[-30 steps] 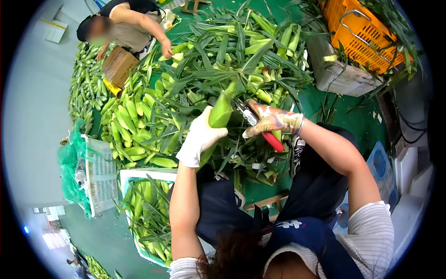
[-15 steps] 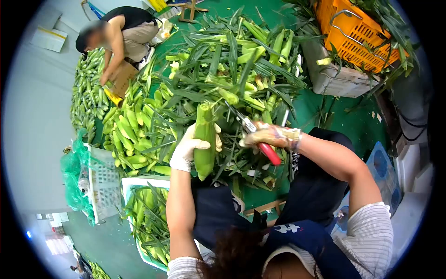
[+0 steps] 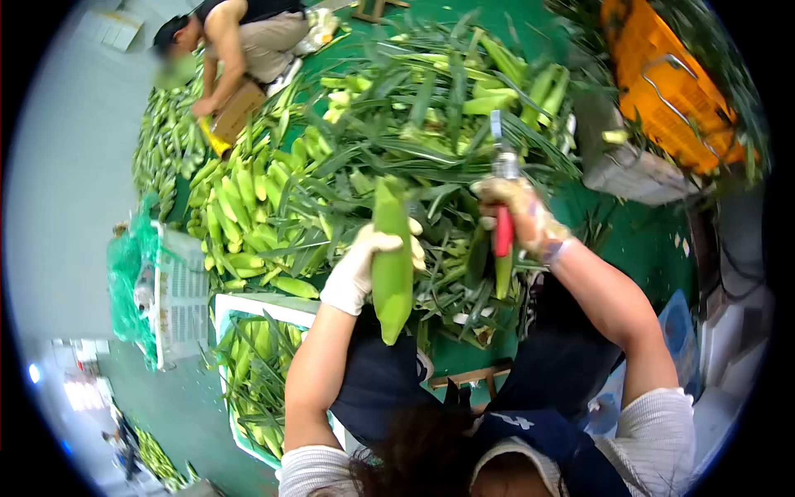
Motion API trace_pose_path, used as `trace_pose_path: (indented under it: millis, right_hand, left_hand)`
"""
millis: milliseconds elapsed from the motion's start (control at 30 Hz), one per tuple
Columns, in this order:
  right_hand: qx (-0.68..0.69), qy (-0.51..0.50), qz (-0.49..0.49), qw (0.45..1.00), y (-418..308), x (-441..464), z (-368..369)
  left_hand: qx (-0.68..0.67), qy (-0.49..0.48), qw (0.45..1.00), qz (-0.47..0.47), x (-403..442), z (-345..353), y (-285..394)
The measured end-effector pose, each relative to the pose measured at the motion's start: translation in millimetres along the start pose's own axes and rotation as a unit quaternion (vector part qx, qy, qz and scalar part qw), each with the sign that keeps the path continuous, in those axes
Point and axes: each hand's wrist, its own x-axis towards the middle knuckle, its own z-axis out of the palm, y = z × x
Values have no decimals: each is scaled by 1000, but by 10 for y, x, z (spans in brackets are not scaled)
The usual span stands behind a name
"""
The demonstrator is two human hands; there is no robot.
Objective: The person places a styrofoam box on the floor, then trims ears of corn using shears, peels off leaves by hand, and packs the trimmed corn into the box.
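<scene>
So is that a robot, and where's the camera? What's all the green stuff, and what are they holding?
There's no robot here: it's a person working with their own two gloved hands. The camera is worn on the person's head and looks forward and down, so you even see some hair at the bottom.

The left hand, in a white glove, holds one ear of corn in its green husk. The right hand grips a red-handled tool that looks like clippers, pointing away from the person.

On the green floor lies a big heap of leaves, with more corn beside it. A white box holds corn too. Another person is crouching at the far side.
</scene>
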Motion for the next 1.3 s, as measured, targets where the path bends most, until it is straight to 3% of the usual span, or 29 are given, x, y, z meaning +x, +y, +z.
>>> trace_pose_path:
  millis: [100,167,200,233,300,367,433,533,567,633,667,700,733,767,800,833,867,900,933,1000,1033,1067,1100,1167,1233,1267,1300]
  right_hand:
    - [-90,-47,49,994,-29,-39,9]
    - [-227,1,-4,974,129,-109,283]
    - [-136,-50,-40,989,250,-102,375]
    - [-252,-59,-157,953,283,-84,472]
    - [-362,0,-180,915,132,-93,758]
    - [-404,8,-295,866,128,84,867]
    - [-384,-40,-74,919,176,259,817]
    - [-432,39,-177,884,485,436,573]
    - [-389,60,-143,908,392,409,548]
    - [-342,106,-181,916,356,549,171]
    - [-312,119,-168,927,312,600,109]
    - [-337,134,-101,926,223,544,186]
    - [-417,93,-105,898,326,665,-101]
    - [-567,91,-108,812,356,572,5]
    - [-689,94,-185,694,559,547,-51]
    - [-783,102,-264,554,711,529,-31]
    - [-813,92,-248,519,762,517,0]
    - [-842,87,-228,481,783,467,88]
    - [-874,104,-257,399,865,495,46]
    - [-876,136,-203,416,895,614,4]
    - [-877,157,-188,413,928,748,-153]
    - [-883,223,-252,328,1117,931,-624]
    - [-853,191,-170,454,964,975,-567]
    - [-793,203,-260,513,943,1256,-879]
    - [-812,186,-354,425,897,1571,-1008]
    - [-843,242,-322,356,892,1724,-917]
    - [-818,230,-398,346,955,2353,-1574]
  left_hand:
    - [-97,148,979,97,-133,-349,407]
    - [-119,113,985,62,-93,-608,535]
    - [-89,79,991,58,-60,-621,471]
    - [-57,43,996,51,15,-564,395]
    - [18,-13,1000,-16,49,-305,249]
    - [24,-109,993,-23,-26,-68,213]
    - [-5,-77,996,-35,3,-195,217]
    - [188,110,976,15,-55,-602,424]
    - [215,176,960,27,-75,-869,549]
    - [-66,321,938,116,42,-1839,557]
    - [-207,270,913,225,112,-2172,596]
    - [-196,277,888,310,259,-2687,540]
    - [-183,279,857,392,401,-3190,481]
    - [-184,327,828,417,552,-3555,507]
    - [-181,376,796,438,703,-3921,534]
    - [-286,407,752,433,746,-3857,631]
    - [-383,436,690,433,796,-3803,730]
    - [-410,460,664,424,849,-3753,757]
    - [-434,484,637,415,943,-3754,771]
    - [-471,353,726,354,920,-3933,891]
    - [-424,352,770,320,795,-3943,872]
    - [-372,349,811,286,647,-3924,862]
    - [-252,408,845,236,333,-3599,920]
    - [-76,403,853,323,-613,-2951,697]
    - [28,419,837,352,-1647,-2448,260]
    - [42,479,807,343,-2133,-2322,-24]
    - [77,599,732,314,-2615,-2109,-327]
